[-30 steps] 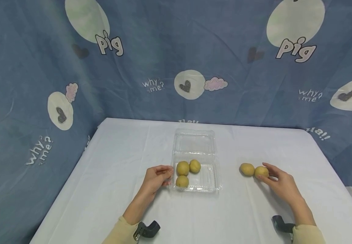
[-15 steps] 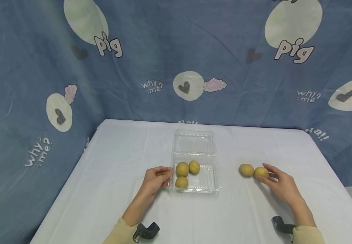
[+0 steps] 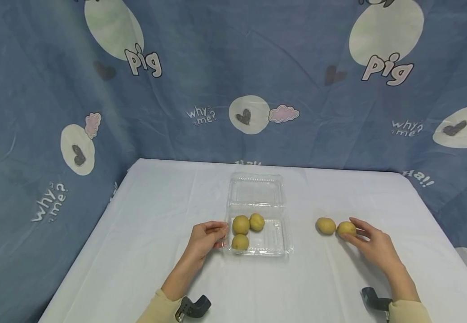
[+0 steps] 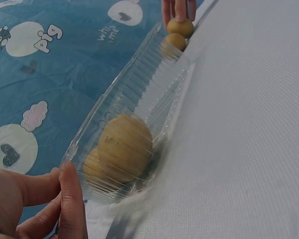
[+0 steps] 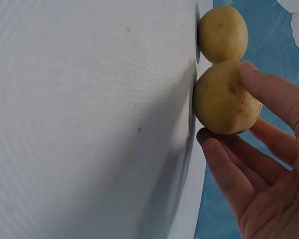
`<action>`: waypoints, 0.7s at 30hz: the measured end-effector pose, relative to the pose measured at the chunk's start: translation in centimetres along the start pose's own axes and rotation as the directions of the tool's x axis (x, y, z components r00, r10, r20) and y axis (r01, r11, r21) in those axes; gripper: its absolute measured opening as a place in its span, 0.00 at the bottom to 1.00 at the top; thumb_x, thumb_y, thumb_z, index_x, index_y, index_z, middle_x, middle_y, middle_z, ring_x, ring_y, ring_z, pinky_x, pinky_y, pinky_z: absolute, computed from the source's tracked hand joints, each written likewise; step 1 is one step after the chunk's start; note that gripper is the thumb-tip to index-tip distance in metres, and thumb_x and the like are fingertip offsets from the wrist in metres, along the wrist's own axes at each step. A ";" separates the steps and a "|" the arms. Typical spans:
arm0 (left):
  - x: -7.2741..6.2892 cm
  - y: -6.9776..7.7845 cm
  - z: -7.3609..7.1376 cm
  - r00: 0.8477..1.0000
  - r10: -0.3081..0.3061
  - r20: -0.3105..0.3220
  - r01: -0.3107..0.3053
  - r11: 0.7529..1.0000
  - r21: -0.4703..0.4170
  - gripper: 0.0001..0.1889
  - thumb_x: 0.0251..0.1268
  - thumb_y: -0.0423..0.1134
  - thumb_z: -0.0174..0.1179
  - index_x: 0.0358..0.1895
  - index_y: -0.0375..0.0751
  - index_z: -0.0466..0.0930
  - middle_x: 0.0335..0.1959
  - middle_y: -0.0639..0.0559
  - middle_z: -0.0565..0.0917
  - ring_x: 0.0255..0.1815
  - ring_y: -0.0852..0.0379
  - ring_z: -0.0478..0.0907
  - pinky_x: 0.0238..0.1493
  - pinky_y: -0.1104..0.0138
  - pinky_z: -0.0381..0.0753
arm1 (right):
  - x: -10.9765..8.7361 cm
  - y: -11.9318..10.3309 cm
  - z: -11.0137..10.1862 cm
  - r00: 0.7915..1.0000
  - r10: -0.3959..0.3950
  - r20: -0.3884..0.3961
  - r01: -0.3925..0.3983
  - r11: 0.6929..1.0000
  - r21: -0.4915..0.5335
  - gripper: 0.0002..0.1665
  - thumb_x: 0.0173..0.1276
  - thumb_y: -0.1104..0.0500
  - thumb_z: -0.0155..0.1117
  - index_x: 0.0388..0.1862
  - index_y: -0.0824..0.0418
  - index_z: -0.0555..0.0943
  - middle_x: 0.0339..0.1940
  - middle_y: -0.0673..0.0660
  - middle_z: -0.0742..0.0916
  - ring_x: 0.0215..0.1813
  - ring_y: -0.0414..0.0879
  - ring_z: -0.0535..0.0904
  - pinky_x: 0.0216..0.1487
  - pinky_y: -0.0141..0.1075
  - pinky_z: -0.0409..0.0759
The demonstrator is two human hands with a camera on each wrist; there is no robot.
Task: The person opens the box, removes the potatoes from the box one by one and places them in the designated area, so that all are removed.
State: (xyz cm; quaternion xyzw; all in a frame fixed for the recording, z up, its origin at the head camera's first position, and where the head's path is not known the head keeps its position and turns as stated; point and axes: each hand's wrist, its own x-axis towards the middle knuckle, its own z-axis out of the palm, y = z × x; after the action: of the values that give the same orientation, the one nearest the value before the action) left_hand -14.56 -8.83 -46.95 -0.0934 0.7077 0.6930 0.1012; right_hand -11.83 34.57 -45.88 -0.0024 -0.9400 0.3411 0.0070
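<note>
A clear plastic clamshell container (image 3: 270,234) lies open on the table with its lid folded back. My left hand (image 3: 206,240) pinches its left rim between thumb and fingers. Inside, at the left, are three potatoes: a large one (image 3: 240,224), one beside it (image 3: 257,222) and one nearer me (image 3: 240,242). Off to the right, my right hand (image 3: 372,244) grips a potato (image 5: 226,99), thumb on one side and fingertips on the other. Just left of that potato sits another loose potato (image 3: 325,226).
A white cloth covers the table (image 3: 169,202). Behind it hangs a blue patterned curtain (image 3: 201,67), which also runs along the left side. Dark camera mounts (image 3: 195,307) are strapped to both wrists.
My right hand and its potato have shifted very slightly away from the neighbouring potato. The left hand keeps its hold on the container rim, and the head view has tilted a little.
</note>
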 end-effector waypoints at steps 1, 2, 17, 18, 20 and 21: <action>0.0 -0.1 0.0 1.000 -0.001 -0.001 0.001 1.000 0.000 0.15 0.64 0.35 0.66 0.49 0.28 0.80 0.39 0.43 0.82 0.33 0.58 0.79 0.30 0.69 0.83 | 0.0 0.0 0.0 1.000 0.001 -0.001 -0.001 1.000 -0.001 0.40 0.68 0.44 0.66 0.69 0.68 0.68 0.65 0.73 0.73 0.59 0.69 0.74 0.53 0.59 0.77; 0.1 -0.1 -0.1 1.000 0.000 0.000 0.000 1.000 0.003 0.15 0.64 0.35 0.66 0.48 0.28 0.80 0.39 0.43 0.82 0.33 0.58 0.79 0.30 0.69 0.83 | 0.0 0.0 0.0 1.000 0.001 -0.002 -0.001 1.000 -0.002 0.40 0.68 0.44 0.66 0.69 0.68 0.68 0.65 0.73 0.73 0.59 0.69 0.74 0.54 0.60 0.76; 0.3 -0.2 0.0 1.000 -0.003 -0.001 0.003 1.000 -0.001 0.14 0.64 0.34 0.66 0.48 0.28 0.81 0.39 0.44 0.83 0.34 0.58 0.79 0.31 0.68 0.84 | -2.2 -0.5 -0.7 0.996 -0.002 -0.089 -0.002 0.999 -0.041 0.38 0.68 0.47 0.67 0.68 0.69 0.69 0.57 0.70 0.81 0.54 0.65 0.80 0.51 0.55 0.78; 0.3 -0.2 0.0 1.000 -0.003 -0.002 0.003 1.000 -0.003 0.14 0.64 0.34 0.66 0.48 0.28 0.81 0.39 0.44 0.83 0.34 0.58 0.79 0.31 0.68 0.83 | -2.4 -0.5 -0.6 0.996 0.007 -0.085 -0.011 0.999 -0.044 0.38 0.68 0.47 0.66 0.68 0.70 0.69 0.57 0.71 0.81 0.54 0.65 0.80 0.51 0.55 0.79; 0.4 -0.3 0.0 1.000 -0.004 -0.005 0.004 1.000 -0.004 0.14 0.64 0.34 0.66 0.48 0.28 0.81 0.39 0.45 0.83 0.34 0.58 0.79 0.31 0.68 0.83 | -2.8 -0.4 -0.6 0.997 0.038 -0.071 -0.041 0.998 -0.042 0.39 0.69 0.46 0.65 0.68 0.70 0.68 0.56 0.71 0.81 0.54 0.65 0.80 0.50 0.55 0.79; 0.4 -0.3 0.0 1.000 -0.003 -0.005 0.003 1.000 -0.006 0.14 0.63 0.34 0.66 0.48 0.28 0.81 0.39 0.45 0.83 0.33 0.58 0.79 0.31 0.68 0.83 | -3.0 -0.4 -0.6 0.997 0.053 -0.062 -0.055 0.998 -0.041 0.39 0.70 0.45 0.64 0.68 0.70 0.68 0.56 0.71 0.81 0.54 0.65 0.80 0.50 0.56 0.79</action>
State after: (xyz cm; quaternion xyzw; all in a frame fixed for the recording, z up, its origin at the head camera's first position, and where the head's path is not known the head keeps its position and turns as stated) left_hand -14.85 -8.82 -47.39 -0.0966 0.7059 0.6945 0.1001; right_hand -8.86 34.64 -45.25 -0.0383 -0.9461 0.3207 0.0261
